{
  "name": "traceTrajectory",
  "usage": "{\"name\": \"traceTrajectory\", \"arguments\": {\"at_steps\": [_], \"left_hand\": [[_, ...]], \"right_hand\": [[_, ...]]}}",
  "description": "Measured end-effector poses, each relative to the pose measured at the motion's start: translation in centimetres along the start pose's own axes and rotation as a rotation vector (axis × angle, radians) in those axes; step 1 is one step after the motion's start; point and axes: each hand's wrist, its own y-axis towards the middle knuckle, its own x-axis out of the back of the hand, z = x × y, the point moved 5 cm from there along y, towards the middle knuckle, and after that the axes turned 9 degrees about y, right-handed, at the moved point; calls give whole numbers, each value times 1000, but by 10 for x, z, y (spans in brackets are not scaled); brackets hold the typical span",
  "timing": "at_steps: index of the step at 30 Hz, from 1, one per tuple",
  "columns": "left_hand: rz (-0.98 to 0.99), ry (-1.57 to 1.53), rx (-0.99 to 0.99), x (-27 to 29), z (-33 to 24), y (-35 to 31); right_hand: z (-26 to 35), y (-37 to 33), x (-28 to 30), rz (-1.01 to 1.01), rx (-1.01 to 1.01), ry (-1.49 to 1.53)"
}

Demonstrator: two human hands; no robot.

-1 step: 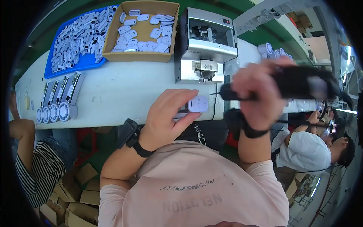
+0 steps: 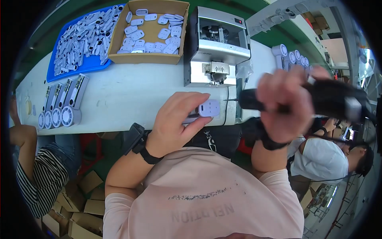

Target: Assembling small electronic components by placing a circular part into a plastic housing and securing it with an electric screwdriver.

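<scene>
My left hand (image 2: 175,123) is closed around a small lavender plastic housing (image 2: 209,108) near the table's front edge. Its thumb and fingers grip the sides, and the end with small holes shows. In my right hand (image 2: 284,103), blurred by motion, is a black electric screwdriver (image 2: 338,95) held sideways. Its thin bit points left toward the housing, apart from it. Just beyond stands a silver and black screw feeder (image 2: 219,51) with a clear window.
Left on the white table (image 2: 119,99) stand several lavender fan-like units (image 2: 68,116) with open bodies. Behind are a blue tray (image 2: 79,73) of narrow lavender parts and a cardboard box (image 2: 145,59) of lavender covers. A co-worker (image 2: 318,159) sits right, another person (image 2: 49,171) left.
My right hand and the screwdriver have shifted to the right, away from the housing. My left hand stays almost where it was, still gripping the housing.
</scene>
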Motion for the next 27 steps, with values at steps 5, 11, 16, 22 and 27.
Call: {"name": "traceTrajectory", "arguments": {"at_steps": [5, 11, 16, 22, 27], "left_hand": [[0, -19, 1, -3, -3, 2], [-43, -32, -7, -4, -4, 0], [-35, -29, -31, 0, -6, 4], [-42, -30, -68, 2, -8, 8], [-17, 21, -39, 2, -12, 11]], "right_hand": [[13, 5, -29, 227, 33, 44], [4, 5, -34, 137, -70, -22], [-1, 8, -29, 274, -86, -153], [0, 7, -29, 214, -72, 0], [10, 4, -24, 190, -36, 85]]}}
